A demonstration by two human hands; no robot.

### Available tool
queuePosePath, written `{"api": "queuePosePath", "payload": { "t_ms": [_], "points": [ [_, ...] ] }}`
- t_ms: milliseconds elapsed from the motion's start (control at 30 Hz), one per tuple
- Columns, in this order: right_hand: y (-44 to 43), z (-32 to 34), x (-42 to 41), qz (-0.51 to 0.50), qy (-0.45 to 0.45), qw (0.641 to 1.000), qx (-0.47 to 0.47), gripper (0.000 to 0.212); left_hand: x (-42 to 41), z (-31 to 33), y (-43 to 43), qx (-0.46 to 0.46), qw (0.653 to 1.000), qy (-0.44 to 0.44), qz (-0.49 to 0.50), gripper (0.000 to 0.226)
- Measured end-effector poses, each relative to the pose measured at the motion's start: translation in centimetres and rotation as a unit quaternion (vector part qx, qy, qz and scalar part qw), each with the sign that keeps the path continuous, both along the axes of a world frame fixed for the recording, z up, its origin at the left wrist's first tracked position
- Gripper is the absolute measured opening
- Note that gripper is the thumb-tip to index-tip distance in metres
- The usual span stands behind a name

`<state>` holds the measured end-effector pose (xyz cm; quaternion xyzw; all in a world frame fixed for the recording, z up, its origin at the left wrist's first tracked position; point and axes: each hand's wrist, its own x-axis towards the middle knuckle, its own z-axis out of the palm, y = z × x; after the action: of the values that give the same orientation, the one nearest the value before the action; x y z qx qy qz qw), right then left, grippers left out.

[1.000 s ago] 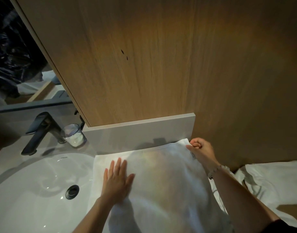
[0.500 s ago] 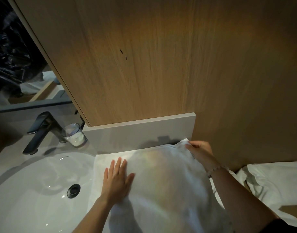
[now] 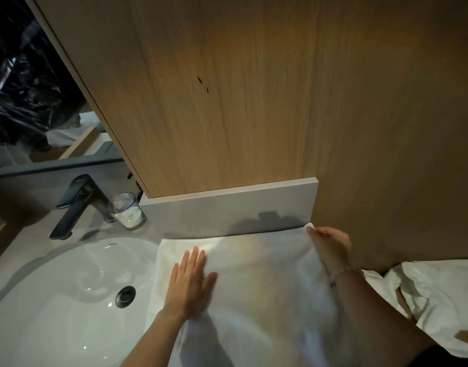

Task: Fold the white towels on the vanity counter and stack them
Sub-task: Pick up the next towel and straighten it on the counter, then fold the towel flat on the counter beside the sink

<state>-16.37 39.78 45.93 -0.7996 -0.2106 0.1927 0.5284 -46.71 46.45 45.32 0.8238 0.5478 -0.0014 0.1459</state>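
Right hand (image 3: 330,243) has drawn the far corner of the white terry towel (image 3: 267,276) to the pale grey backsplash (image 3: 227,207) — squaring it.
Its fingers curl on that corner; the flat, straight-fingered left hand (image 3: 191,283) pins the towel on the grey counter (image 3: 152,230) — beside the white oval basin (image 3: 55,300).

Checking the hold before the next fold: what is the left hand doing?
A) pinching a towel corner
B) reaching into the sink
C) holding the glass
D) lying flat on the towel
D: the left hand lies flat, fingers straight, on the towel; the right hand pinches its far corner.
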Motion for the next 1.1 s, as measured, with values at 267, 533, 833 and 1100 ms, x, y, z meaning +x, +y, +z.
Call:
{"api": "queuePosePath", "payload": {
  "t_ms": [267,533,833,1100],
  "points": [
    [-0.9,-1.0,-10.9,0.180,-0.427,0.883,-0.076,0.050,1.2,0.1,-1.7,0.029,0.998,0.001,0.052,0.091],
    [-1.6,-2.3,-8.9,0.345,-0.375,0.822,-0.254,0.104,1.2,0.2,-0.8,-0.018,0.995,0.052,0.081,0.066],
    [-3.2,-1.0,-14.4,0.293,-0.409,0.852,-0.142,0.057,2.3,0.5,-5.2,0.013,1.000,0.015,0.013,0.086],
    [-6.1,-2.6,-13.3,0.376,-0.411,0.805,-0.207,0.064,1.1,-0.5,-6.9,0.020,0.999,0.001,-0.036,0.090]
  ]
}}
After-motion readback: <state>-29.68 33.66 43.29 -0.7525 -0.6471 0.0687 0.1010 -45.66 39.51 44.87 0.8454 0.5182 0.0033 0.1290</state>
